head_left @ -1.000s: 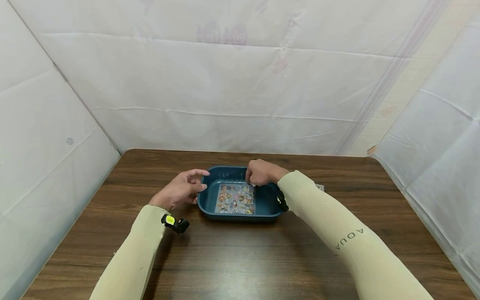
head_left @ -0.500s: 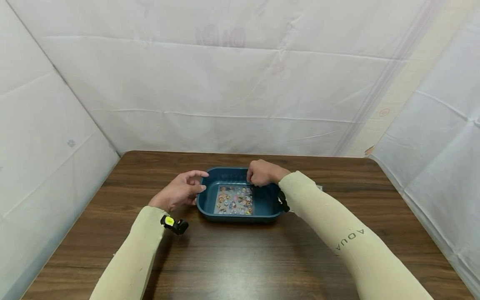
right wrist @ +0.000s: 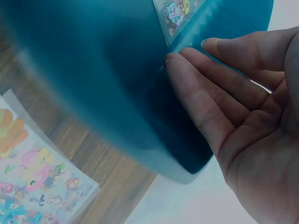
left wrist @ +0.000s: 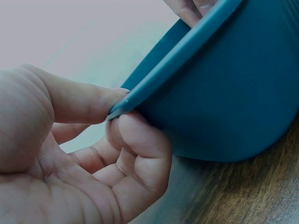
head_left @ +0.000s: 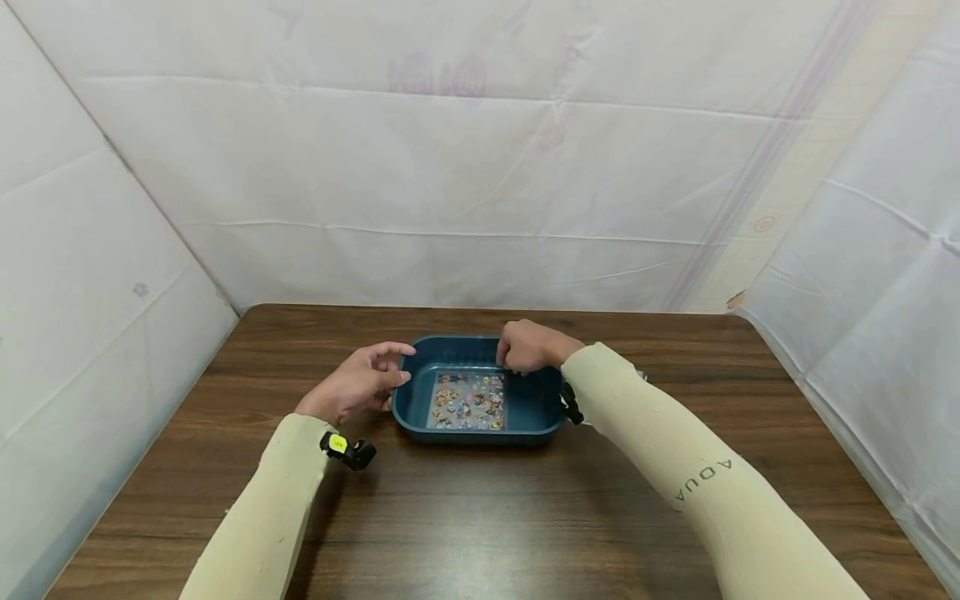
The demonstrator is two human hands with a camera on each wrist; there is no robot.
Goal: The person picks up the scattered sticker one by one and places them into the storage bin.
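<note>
The colourful cartoon sticker sheet (head_left: pixel 466 399) now lies slightly further left inside the dark blue plastic tray (head_left: pixel 537 402), clear of the right hand (head_left: pixel 528 346).

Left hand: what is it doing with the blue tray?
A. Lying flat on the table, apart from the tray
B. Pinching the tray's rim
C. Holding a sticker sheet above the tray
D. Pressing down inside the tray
B: in the left wrist view the left hand pinches the rim of the tray between thumb and fingers.

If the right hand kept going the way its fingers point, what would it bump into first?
Probably the sticker sheet on the floor of the blue tray. The right hand reaches down into the tray, fingertips near the sheet's corner; whether they touch it is unclear.
</note>
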